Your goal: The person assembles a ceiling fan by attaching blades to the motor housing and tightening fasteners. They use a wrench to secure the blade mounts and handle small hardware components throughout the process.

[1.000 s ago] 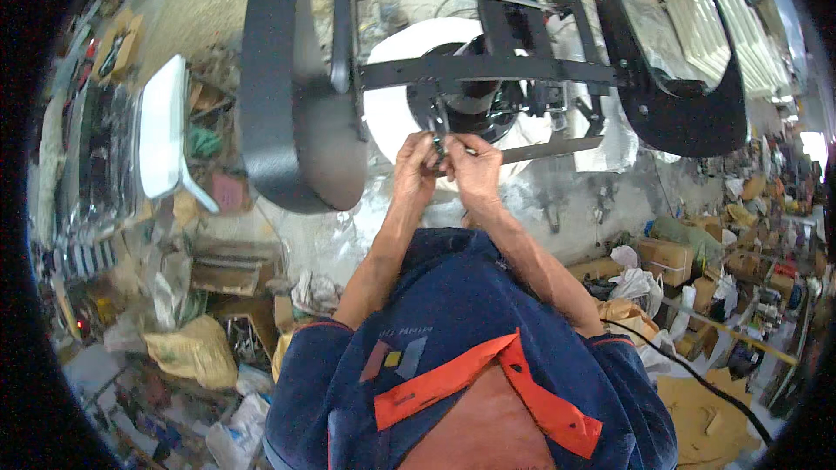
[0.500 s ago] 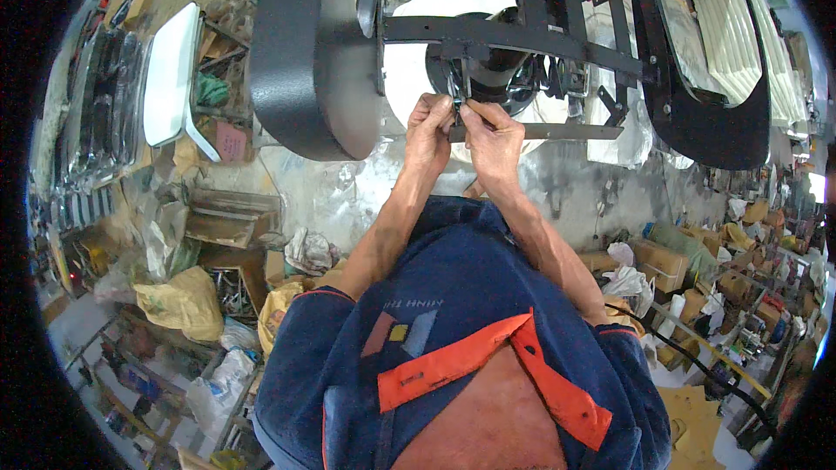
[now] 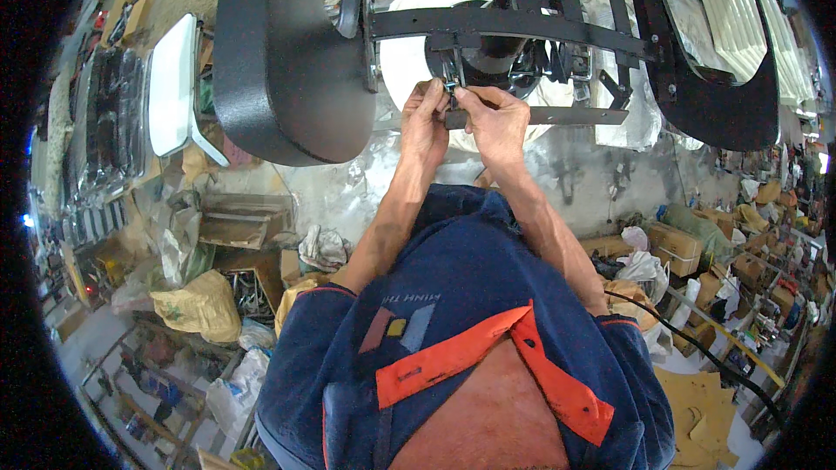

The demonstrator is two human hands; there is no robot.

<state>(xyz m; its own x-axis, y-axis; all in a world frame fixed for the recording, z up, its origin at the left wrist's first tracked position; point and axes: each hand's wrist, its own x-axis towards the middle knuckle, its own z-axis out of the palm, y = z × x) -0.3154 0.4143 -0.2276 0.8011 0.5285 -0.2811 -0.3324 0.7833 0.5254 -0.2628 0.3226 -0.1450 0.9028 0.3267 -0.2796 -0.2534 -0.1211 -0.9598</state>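
— When viewing from above, how to record the left hand [image 3: 424, 113] and the right hand [image 3: 500, 122]?

— Record both as bent inward, with fingertips close together. Log as pinching, between thumbs and forefingers, a small metal fitting [image 3: 450, 85]. Treat its exact shape as too small to tell.

— And to locate that fitting?

— Look just below the black crossbar [image 3: 522, 29], beside a narrow dark upright [image 3: 458, 63], between the two sets of fingertips.

— Next, moving outward?

— Note a dark flat bar [image 3: 575, 116], extending rightward from behind the right hand. Under the crossbar, note a white disc [image 3: 403, 26] around a black cylinder [image 3: 492, 57]. At the left end of the crossbar, find a thick curved black panel [image 3: 287, 78]; at the right end, a black side piece [image 3: 723, 113] with a rounded cutout.

— And beyond?

— To the far left, see a white panel [image 3: 171, 87], tilted; lower, a pale yellow sack [image 3: 198, 306]. To the far right, see a ribbed pale stack [image 3: 740, 26]; lower, a cardboard box [image 3: 675, 248] amid clutter, then a black cable [image 3: 723, 361]. Below the curved panel, see grey floor [image 3: 322, 187].
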